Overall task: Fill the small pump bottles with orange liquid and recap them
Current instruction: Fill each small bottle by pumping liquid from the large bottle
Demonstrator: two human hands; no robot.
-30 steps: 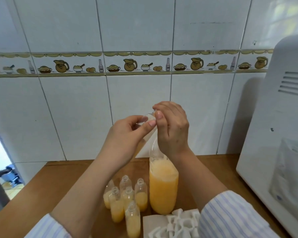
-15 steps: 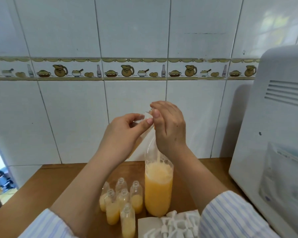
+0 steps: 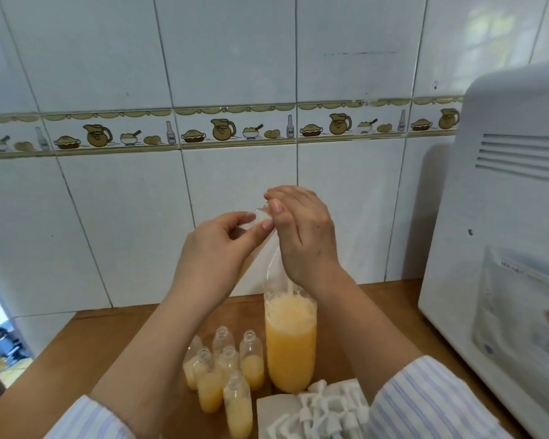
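**fillnoob:** Why is the clear bag being held up so high over the big bottle?

**pumpguy:** Gravity, most likely. The bag's top is pinched from both sides: the left hand has thumb and fingers curled on the near edge, and the right hand is closed on the top corner, fingertips bunched. With it held high, a thin stream is let down into the open bottle mouth at 6 o'clock below the hands. Splashing is probably kept down that way too.

**fillnoob:** How full is everything?

**pumpguy:** The big bottle is filled well past halfway with orange liquid, foam on top. The bag looks nearly drained; little orange can be made out in it. The small pump bottles are clustered at 9 o'clock of the big bottle, just beside it, all uncapped. Six or so can be counted, each roughly half full, maybe a bit more.

**fillnoob:** And the caps?

**pumpguy:** The white pump tops are heaped on a paper towel at 5 o'clock of the big bottle, on the wooden counter. Kept within reach for recapping, it would seem. None has been fitted yet, so a good part of the job is judged left.
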